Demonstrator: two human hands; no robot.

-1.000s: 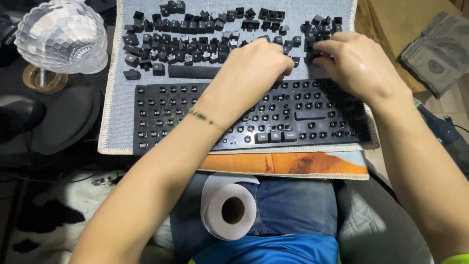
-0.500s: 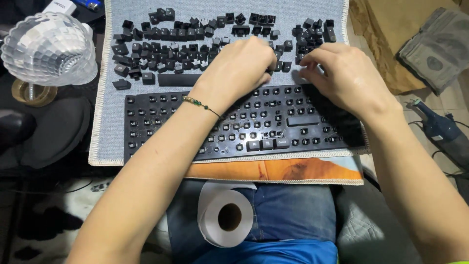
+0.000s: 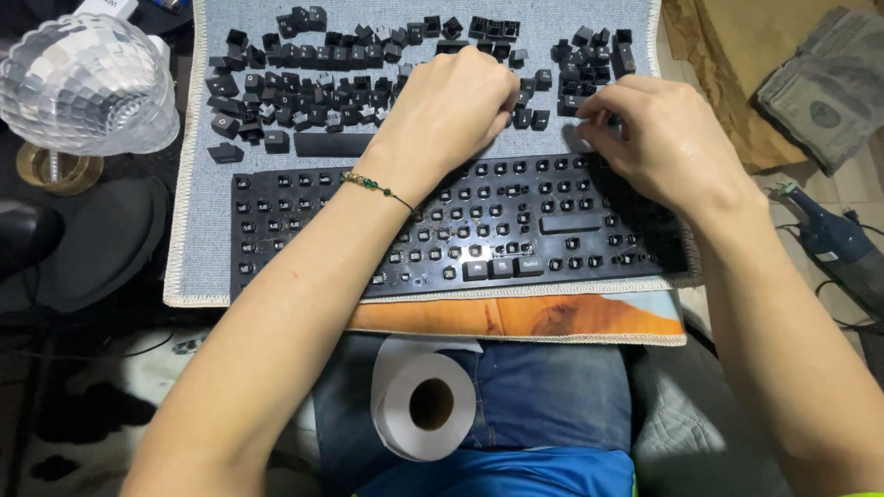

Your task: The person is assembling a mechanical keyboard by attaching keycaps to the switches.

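Both hands have barely shifted: left hand (image 3: 456, 106) and right hand (image 3: 658, 138), fingers curled, grip hidden, over loose black keycaps (image 3: 304, 87).

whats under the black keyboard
The keyboard lies on a grey-blue mat, which shows along its left, top and bottom edges. An orange pad sticks out below the mat. What lies beneath the mat is covered.

A black keyboard (image 3: 442, 230) with most caps removed is laid on a pale blue-grey mat (image 3: 198, 230) edged in cream stitching. Black keycaps (image 3: 313, 83) are scattered along the mat's far edge. An orange, sand-patterned pad (image 3: 552, 315) is seen under the near edge. A green-beaded bracelet (image 3: 373, 187) is worn. A white paper roll (image 3: 424, 405) is rested on blue denim.
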